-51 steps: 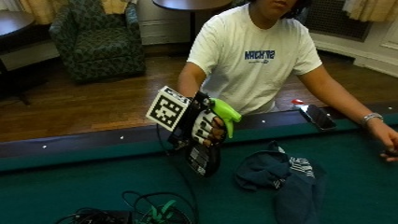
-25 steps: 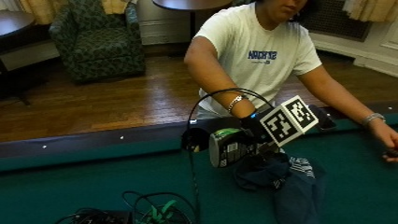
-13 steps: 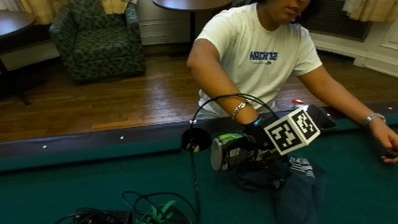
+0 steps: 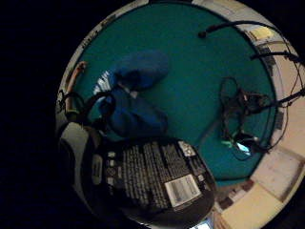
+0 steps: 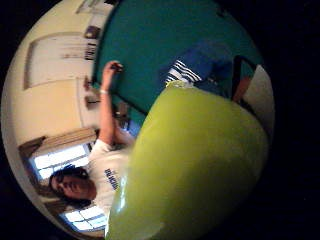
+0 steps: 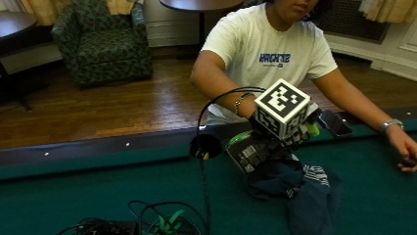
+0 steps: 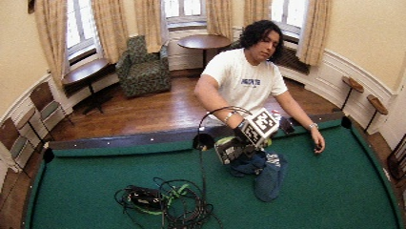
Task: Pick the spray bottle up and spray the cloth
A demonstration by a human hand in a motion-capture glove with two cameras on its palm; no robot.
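A person in a white T-shirt stands at the far rail of a green-felted table point(image 6: 98, 196), the gloved right hand point(image 6: 287, 131) held out over the felt with its fingers curled around a green spray bottle point(image 6: 251, 149). The bottle is lifted clear of the table and tipped on its side, its black back label with white print and a barcode turned toward the near edge of the table. Its lime-green body fills the thumb-side palm view point(image 5: 195, 165), and the label fills much of the little-finger-side palm view point(image 4: 152, 179), so the bottle lies close against the palm.

Directly below the bottle, a crumpled dark blue cloth point(image 6: 300, 188) with a white-striped patch lies on the felt. The same cloth shows beyond the bottle in both palm views point(image 4: 136, 93) point(image 5: 200, 67). Whether the bottle touches the cloth cannot be told from the outside view.

The person's bare left hand point(image 6: 407, 152) rests on the felt near the rail, well apart from the cloth. A dark phone point(image 6: 334, 123) lies on the rail just beside the gloved hand. A tangle of black cables point(image 7: 162, 200) sits on the felt toward the near side.
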